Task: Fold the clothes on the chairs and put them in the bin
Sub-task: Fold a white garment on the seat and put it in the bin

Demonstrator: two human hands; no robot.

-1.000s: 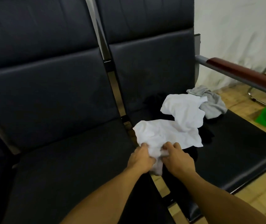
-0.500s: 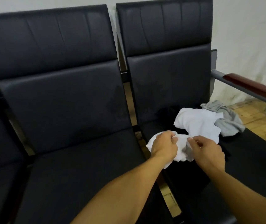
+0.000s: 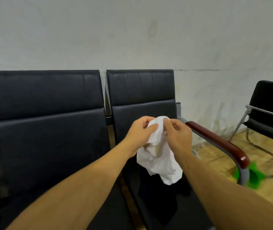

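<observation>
1. Since half a second ago the white garment [image 3: 157, 156] has come up off the right-hand chair [image 3: 142, 103]; before, it lay bunched on the seat beside a second white piece and a grey one, and now it hangs in the air in front of that chair's backrest.
2. The view has also tilted up: more wall [image 3: 132, 30] shows above the chairs, and a separate black chair [image 3: 271, 103] appears far right of the right-hand chair.
3. The left hand [image 3: 140, 130] is curled, thumb and fingers pinching the garment's upper edge from the left.
4. The right hand [image 3: 179, 133] is curled likewise, pinching the same upper edge just beside the left hand, the two nearly touching.
5. The cloth droops below both hands, crumpled, over dark clothing [image 3: 159, 196] on the right-hand chair's seat.
6. Right of that chair's wooden armrest [image 3: 215, 141], something bright green [image 3: 252, 176] sits on the floor; I cannot tell what it is.
</observation>
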